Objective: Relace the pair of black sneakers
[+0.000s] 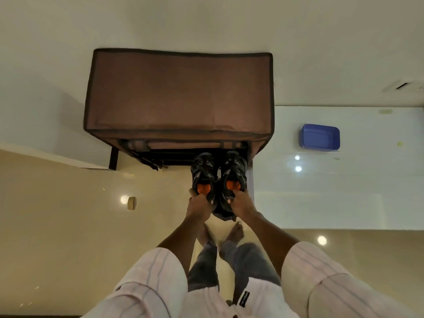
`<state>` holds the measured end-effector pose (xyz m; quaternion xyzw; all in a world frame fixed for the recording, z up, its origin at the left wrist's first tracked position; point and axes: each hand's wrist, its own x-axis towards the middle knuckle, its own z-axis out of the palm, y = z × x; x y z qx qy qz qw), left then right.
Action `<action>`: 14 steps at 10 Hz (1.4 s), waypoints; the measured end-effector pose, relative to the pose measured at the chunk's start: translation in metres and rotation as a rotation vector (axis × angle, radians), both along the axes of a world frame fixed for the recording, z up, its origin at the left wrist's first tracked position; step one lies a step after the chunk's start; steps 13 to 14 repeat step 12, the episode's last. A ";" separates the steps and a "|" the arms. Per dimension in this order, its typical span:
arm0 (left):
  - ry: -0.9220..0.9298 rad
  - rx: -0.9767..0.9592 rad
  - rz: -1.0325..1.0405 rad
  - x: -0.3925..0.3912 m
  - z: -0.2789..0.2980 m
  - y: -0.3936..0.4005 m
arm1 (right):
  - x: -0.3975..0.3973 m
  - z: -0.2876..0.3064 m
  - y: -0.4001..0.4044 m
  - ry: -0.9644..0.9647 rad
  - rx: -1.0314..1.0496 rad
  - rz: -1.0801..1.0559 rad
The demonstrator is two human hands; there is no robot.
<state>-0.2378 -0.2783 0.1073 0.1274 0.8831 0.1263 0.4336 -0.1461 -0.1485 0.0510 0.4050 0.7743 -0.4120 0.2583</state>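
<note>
Black sneakers point(219, 177), light with soft collars, hang from the hands: left hand point(198, 206) and right hand point(241, 204) each grip one shoe's heel.

- Pale pink shirt point(146, 278) with thin vertical stripes, short sleeves ending above the elbows.
- Grey-blue trousers point(204, 269), blurred.
- Small dark label with white lettering point(244, 299) at the waist.
- Bare feet point(236, 232), bare forearms.
</note>
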 end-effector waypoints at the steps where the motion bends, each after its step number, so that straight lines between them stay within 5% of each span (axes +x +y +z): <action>1: 0.003 0.010 -0.062 -0.017 -0.018 0.019 | -0.021 0.001 0.015 0.030 0.010 -0.024; 5: 0.191 0.124 -0.223 -0.120 -0.122 0.114 | -0.126 -0.073 0.107 0.166 0.275 0.022; 7: 0.094 0.115 -0.279 -0.138 -0.146 0.115 | -0.135 -0.101 0.104 -0.026 0.231 0.472; 8: 0.072 0.155 -0.152 -0.135 -0.145 0.102 | -0.127 -0.097 0.108 -0.083 0.223 0.302; 9: 0.140 0.171 -0.146 -0.125 -0.133 0.095 | -0.113 -0.081 0.102 0.066 0.230 0.061; 12: 0.498 0.454 -0.320 -0.066 -0.004 0.071 | -0.080 0.037 0.054 0.395 0.499 0.330; 14: 0.498 0.454 -0.320 -0.066 -0.004 0.071 | -0.080 0.037 0.054 0.395 0.499 0.330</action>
